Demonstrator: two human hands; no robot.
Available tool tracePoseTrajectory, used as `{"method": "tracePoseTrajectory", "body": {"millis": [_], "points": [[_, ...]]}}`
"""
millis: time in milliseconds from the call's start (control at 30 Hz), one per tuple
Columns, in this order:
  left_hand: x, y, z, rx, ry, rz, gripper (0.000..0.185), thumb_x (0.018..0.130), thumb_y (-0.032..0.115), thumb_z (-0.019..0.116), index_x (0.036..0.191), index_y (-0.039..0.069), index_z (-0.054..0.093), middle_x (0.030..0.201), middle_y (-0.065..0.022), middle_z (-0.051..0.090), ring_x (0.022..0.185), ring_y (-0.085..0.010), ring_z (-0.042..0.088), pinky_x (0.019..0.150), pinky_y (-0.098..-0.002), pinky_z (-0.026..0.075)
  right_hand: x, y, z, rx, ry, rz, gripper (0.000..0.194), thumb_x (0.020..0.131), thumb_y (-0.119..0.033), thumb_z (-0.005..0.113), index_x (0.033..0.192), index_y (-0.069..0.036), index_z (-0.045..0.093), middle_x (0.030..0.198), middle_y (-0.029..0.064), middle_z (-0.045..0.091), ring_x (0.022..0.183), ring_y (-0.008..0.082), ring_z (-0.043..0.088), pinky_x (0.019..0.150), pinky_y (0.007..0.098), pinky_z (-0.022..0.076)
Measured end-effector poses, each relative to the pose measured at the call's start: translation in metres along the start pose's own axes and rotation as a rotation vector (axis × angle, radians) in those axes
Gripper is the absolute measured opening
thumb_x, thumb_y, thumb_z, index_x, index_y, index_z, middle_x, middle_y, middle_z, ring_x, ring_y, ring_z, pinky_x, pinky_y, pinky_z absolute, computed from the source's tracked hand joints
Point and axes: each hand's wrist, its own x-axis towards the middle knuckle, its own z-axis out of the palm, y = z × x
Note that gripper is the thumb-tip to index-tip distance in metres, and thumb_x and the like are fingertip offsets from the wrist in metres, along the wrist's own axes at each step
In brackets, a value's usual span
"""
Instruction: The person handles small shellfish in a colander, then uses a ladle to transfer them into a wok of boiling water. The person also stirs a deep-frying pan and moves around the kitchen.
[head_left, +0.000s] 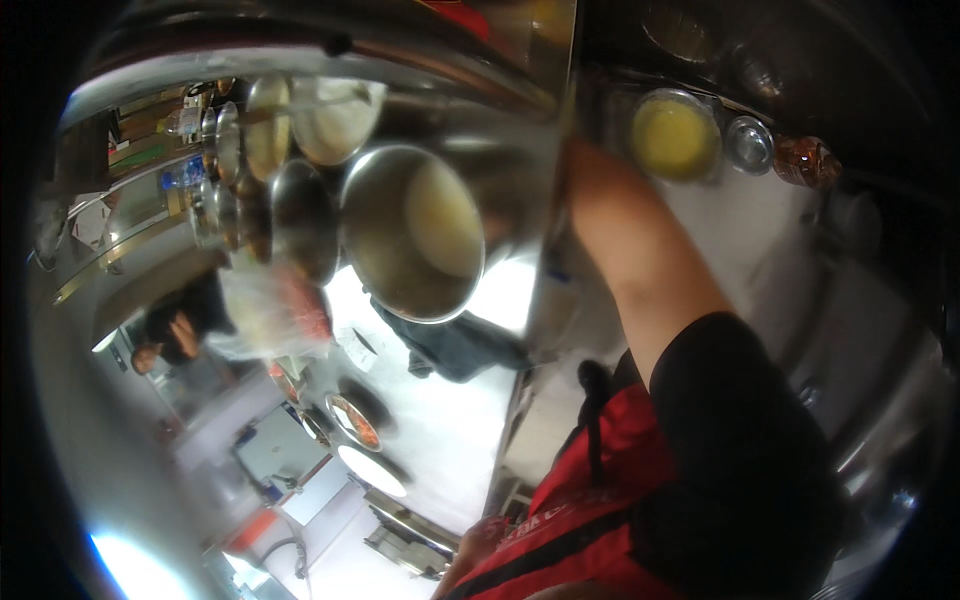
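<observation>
My right forearm (637, 247), in a black sleeve, reaches up to a steel edge. Beyond the wrist, my right hand is hidden behind that edge. Low in the view, beside my red apron (600, 480), is my left hand (484, 538), blurred, so its fingers cannot be made out. A large steel pot (382, 247) stands on the steel counter (457, 420), with a pale patch inside it. Dark cloth (457, 349) lies against the pot's near side. To the right of my forearm sits a container of yellow contents (673, 139).
Several steel pots (304, 217) line the counter's far side. Beside them is a clear plastic bag (262, 307) with something red. Bowls of reddish food (354, 421) stand nearer. A small clear cup (750, 146) and an orange-brown bottle (806, 161) are at right. Another person (180, 337) stands far left.
</observation>
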Motion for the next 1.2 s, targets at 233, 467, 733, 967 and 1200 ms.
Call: {"method": "tracePoseTrajectory", "body": {"millis": [233,467,733,967,1200], "points": [[0.013,0.004,0.002,-0.021,0.043,0.016,0.034,0.102,0.029,0.058,0.128,0.008,0.066,0.114,-0.0104,0.075,0.099,-0.0190,0.073,0.086,-0.0327,0.056,0.007,0.003,0.003,0.038,0.014,-0.001,0.031,0.094,-0.026,0.056,0.115,-0.006,0.066,0.106,0.0189,0.071,0.095,0.0397,0.068,0.082,0.0448,0.0565],[0.002,0.006,0.006,-0.053,0.057,0.003,0.033,0.102,0.029,0.058,0.127,0.009,0.067,0.113,-0.0118,0.075,0.098,-0.0197,0.072,0.087,-0.0330,0.055,0.010,0.003,0.002,0.128,0.035,0.017,0.031,0.096,-0.026,0.056,0.118,-0.006,0.064,0.104,0.0200,0.070,0.094,0.0408,0.067,0.083,0.0444,0.0556],[-0.001,0.024,0.003,0.274,0.014,0.234,0.032,0.098,0.027,0.061,0.126,0.012,0.068,0.118,-0.0097,0.070,0.106,-0.0199,0.069,0.088,-0.0340,0.056,-0.057,0.014,-0.059,0.440,0.157,0.074,0.031,0.098,-0.027,0.055,0.120,-0.006,0.062,0.102,0.0212,0.070,0.093,0.0421,0.066,0.083,0.0440,0.0546],[0.024,-0.010,-0.001,0.036,0.008,0.289,0.037,0.099,0.025,0.061,0.131,0.008,0.066,0.112,-0.0110,0.074,0.098,-0.0176,0.070,0.086,-0.0306,0.056,-0.234,0.173,-0.194,0.768,0.272,0.397,0.015,0.090,-0.013,0.068,0.100,-0.005,0.060,0.081,0.0106,0.064,0.081,0.0200,0.068,0.062,0.0345,0.0528],[0.042,-0.026,-0.009,-0.120,0.060,0.418,0.033,0.099,0.012,0.061,0.131,0.002,0.062,0.106,-0.0079,0.073,0.085,-0.0150,0.068,0.073,-0.0293,0.057,-0.409,0.336,-0.285,-0.834,-0.285,0.585,0.031,0.096,-0.027,0.059,0.116,-0.007,0.071,0.111,0.0148,0.071,0.101,0.0291,0.071,0.086,0.0409,0.0585]]}}
